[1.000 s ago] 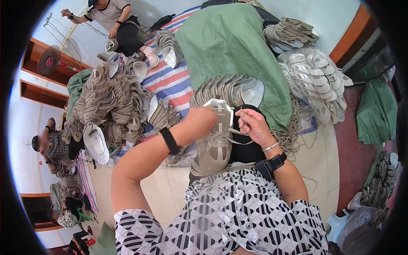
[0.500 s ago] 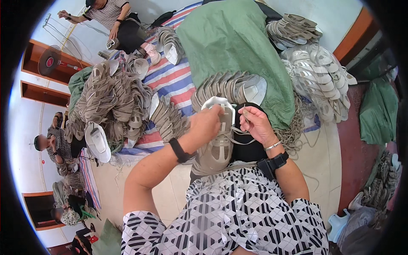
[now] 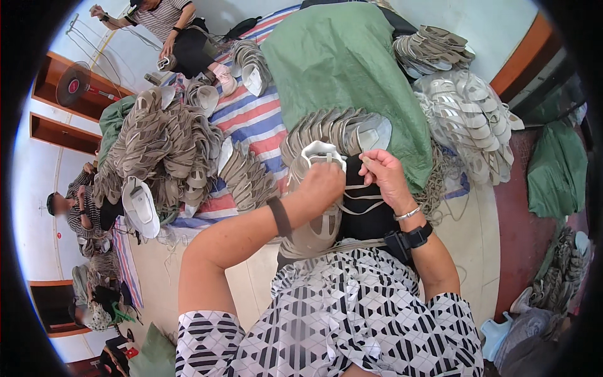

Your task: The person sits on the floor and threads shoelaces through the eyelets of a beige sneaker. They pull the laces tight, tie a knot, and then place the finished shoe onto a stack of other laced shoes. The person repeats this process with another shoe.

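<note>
A beige-brown shoe upper with mesh panels lies across my lap, its white-lined opening pointing away from me. My left hand is closed over its eyelet area, fingers curled on the upper; the fingertips are partly hidden. A pale shoelace runs in loops from the eyelets over my black-clad thigh. To the right of the upper, my right hand is raised with thumb and forefinger pinched together at the lace; the exact bit between the tips is too small to see.
Just beyond my hands stands a row of nested shoe uppers beside a big green sack. Another large heap of uppers is at left on a striped sheet. Bagged uppers sit at right. Co-workers sit farther off.
My left hand has shifted right, across the eyelets, and now covers more of the upper. My right hand has tilted up slightly and stays beside the upper.
</note>
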Demonstrator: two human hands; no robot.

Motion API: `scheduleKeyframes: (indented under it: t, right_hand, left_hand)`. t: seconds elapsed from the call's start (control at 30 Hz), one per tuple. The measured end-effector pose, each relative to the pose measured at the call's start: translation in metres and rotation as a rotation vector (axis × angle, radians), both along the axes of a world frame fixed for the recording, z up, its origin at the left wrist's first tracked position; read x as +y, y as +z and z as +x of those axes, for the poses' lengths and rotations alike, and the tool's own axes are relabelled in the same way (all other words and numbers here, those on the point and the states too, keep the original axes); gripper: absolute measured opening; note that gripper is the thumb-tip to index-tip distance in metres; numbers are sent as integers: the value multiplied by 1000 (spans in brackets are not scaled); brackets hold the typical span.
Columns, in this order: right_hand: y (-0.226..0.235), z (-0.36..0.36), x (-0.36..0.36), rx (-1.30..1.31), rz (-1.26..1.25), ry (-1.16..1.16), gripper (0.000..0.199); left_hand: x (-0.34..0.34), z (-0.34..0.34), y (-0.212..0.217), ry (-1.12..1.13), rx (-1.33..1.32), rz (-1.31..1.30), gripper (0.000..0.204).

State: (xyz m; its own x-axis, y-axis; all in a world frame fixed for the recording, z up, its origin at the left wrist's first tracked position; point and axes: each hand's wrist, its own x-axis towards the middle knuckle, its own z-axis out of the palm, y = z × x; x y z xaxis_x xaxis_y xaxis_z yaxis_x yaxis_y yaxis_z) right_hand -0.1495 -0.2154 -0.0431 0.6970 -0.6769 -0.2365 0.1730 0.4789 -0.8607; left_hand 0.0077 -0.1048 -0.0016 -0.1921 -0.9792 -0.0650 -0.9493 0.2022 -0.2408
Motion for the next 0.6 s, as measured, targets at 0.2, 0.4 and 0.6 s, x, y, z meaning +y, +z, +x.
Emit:
scheduleKeyframes:
  t: [0.2,0.4,0.6]
  right_hand:
    - [3,10,-3,166,-209,95,13]
    - [1,43,0,422,-911,305,18]
    - [5,41,5,442,-941,302,17]
  left_hand:
    - [7,24,10,153,640,96,17]
    - [19,17,0,101,629,-30,16]
    - [45,-33,7,-336,761,-24,17]
